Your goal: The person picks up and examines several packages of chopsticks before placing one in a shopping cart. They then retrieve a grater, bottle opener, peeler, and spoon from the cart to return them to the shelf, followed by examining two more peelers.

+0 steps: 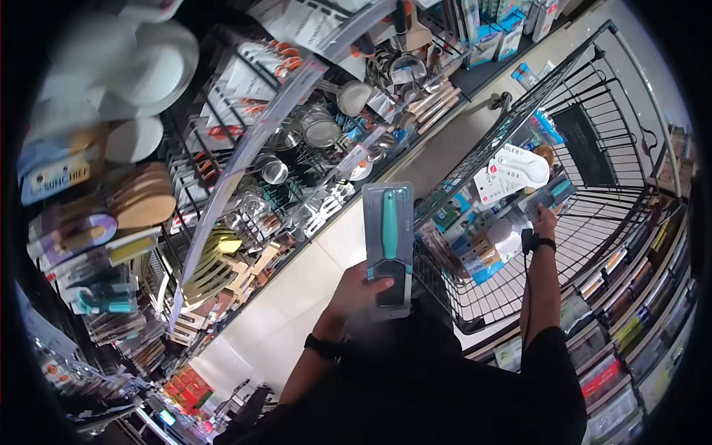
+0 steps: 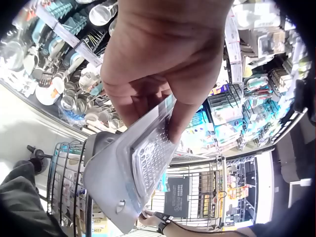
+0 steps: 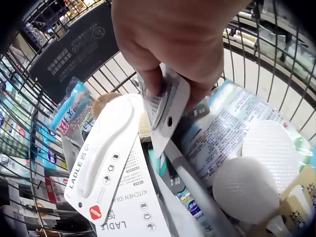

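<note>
left hand (image 1: 358, 293) grips blister pack (image 1: 389, 215) low, length pointing away.

Upright grater pack (image 1: 388, 237); tilted second pack (image 1: 550, 196)

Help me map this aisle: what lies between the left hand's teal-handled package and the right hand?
In the head view, the cart's wire side and packaged goods inside separate the teal-handled package from the right hand.
</note>
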Motion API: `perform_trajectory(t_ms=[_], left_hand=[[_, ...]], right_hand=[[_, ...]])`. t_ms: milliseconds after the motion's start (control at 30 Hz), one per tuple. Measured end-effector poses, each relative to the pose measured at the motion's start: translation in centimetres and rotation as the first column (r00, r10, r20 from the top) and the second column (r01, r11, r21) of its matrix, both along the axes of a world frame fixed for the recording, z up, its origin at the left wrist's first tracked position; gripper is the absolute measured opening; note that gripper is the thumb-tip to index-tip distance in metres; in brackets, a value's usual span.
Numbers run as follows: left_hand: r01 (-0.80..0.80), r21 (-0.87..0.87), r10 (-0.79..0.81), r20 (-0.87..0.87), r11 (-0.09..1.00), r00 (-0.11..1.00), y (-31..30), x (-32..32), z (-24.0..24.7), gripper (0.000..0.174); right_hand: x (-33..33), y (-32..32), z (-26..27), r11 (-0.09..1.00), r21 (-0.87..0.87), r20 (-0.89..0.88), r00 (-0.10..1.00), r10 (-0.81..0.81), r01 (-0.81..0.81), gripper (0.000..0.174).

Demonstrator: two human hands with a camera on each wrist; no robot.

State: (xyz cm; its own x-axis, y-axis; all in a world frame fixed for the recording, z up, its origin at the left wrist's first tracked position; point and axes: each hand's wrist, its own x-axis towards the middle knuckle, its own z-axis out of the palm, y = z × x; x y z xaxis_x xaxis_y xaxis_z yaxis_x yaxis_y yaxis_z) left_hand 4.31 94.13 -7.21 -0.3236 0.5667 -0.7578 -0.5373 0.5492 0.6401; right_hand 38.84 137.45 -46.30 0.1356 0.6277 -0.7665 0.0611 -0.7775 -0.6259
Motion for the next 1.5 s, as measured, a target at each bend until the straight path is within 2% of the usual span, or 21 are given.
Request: perform_trajectory(t_ms=[33,67,100,133,167,200,267,300,333,400,433,467,500,600,767,833,900,967,1167,1433,1500], left_hand=[[-0.017,0.021,0.017,0.0,1.0,1.0,-0.6,0.0,0.2,0.029],[-0.034,0.041,0.035,-0.001,0.999,0.999,-1.5,0.0,0.4,0.029],[-0.046,0.059,0.046,-0.007,0.997,0.999,-2.4,0.0,0.6,0.029],[-0.051,0.086,0.054,-0.03,0.995,0.998,-3.5,0.1,0.7,0.029],[-0.057,0.114,0.063,-0.051,0.992,0.997,-4.7,0.3,0.8,0.029],[-0.071,0.135,0.08,-0.059,0.988,0.995,-6.0,0.6,0.8,0.029],[-0.115,0.192,0.135,-0.094,0.975,0.986,-9.0,1.1,0.6,0.028],[-0.134,0.218,0.159,-0.102,0.967,0.982,-10.6,1.4,0.5,0.028],[-0.173,0.23,0.193,-0.067,0.958,0.979,-12.5,1.7,0.4,0.03],[-0.234,0.276,0.254,-0.039,0.932,0.966,-15.9,2.4,0.9,0.031],[-0.284,0.315,0.311,-0.037,0.905,0.95,-17.6,2.9,1.2,0.03],[-0.332,0.353,0.366,-0.032,0.875,0.93,-19.3,3.4,1.5,0.029],[-0.35,0.38,0.392,-0.037,0.856,0.919,-21.3,3.8,1.6,0.029],[-0.462,0.364,0.512,-0.05,0.809,0.857,-27.7,5.7,0.7,0.026],[-0.571,0.433,0.662,-0.083,0.697,0.745,-38.2,8.6,1.9,0.024],[-0.647,0.433,0.741,-0.08,0.628,0.667,-41.6,9.5,3.5,0.024],[-0.66,0.454,0.764,-0.074,0.598,0.641,-44.4,10.1,3.8,0.026],[-0.707,0.466,0.825,-0.098,0.532,0.556,-46.3,10.6,3.4,0.028],[-0.706,0.508,0.839,-0.062,0.493,0.54,-48.5,10.5,3.7,0.032],[-0.704,0.556,0.861,-0.042,0.442,0.507,-49.7,6.8,4.0,0.03],[-0.734,0.542,0.872,0.006,0.409,0.49,-50.7,5.9,4.0,0.03]], right_hand=[[0.7,0.1,0.2,0.998,-0.044,-0.001,0.999,-0.051,0.05,0.024],[1.7,-0.2,0.6,0.981,0.005,0.104,0.976,0.192,-0.194,0.019],[4.1,-0.5,-1.2,0.979,0.024,0.101,0.974,0.201,-0.205,0.019],[6.7,-0.9,-3.4,0.709,0.285,0.444,0.744,0.499,-0.645,0.021],[8.5,-1.3,-3.9,0.209,0.299,0.787,0.365,0.497,-0.931,0.024],[8.1,-2.4,-1.4,0.188,0.312,0.794,0.364,0.487,-0.931,0.024],[5.7,-5.8,5.2,0.442,0.359,0.562,0.569,0.601,-0.822,0.021],[5.4,-6.8,6.4,0.714,0.409,0.215,0.82,0.531,-0.569,0.021],[5.3,-7.7,7.6,0.909,0.313,-0.153,0.93,0.335,-0.276,0.02],[2.3,-12.1,13.9,0.961,0.207,-0.271,0.933,0.238,-0.185,0.019],[0.3,-14.7,17.5,0.92,0.226,-0.095,0.933,0.347,-0.32,0.02],[-1.4,-17.6,19.8,0.947,0.251,-0.413,0.862,0.294,-0.202,0.022],[-4.6,-22.1,25.5,0.939,0.252,-0.458,0.826,0.329,-0.234,0.027],[-8.0,-31.0,31.6,0.875,0.323,-0.589,0.647,0.484,-0.36,0.034],[-12.3,-42.6,35.9,0.849,0.36,-0.792,0.354,0.498,-0.387,0.039],[-14.1,-45.9,37.6,0.715,0.441,-0.797,0.131,0.59,-0.542,0.045],[-15.7,-47.9,39.0,0.474,0.51,-0.612,0.085,0.787,-0.718,0.047],[-18.9,-52.6,42.6,0.406,0.488,-0.707,-0.077,0.703,-0.773,0.047],[-22.3,-58.5,44.3,0.098,0.484,-0.623,-0.264,0.736,-0.869,0.052],[-28.9,-61.2,42.1,-0.106,0.441,-0.595,-0.379,0.709,-0.891,0.047],[-30.8,-61.6,41.5,-0.063,0.426,-0.649,-0.353,0.674,-0.903,0.044]])
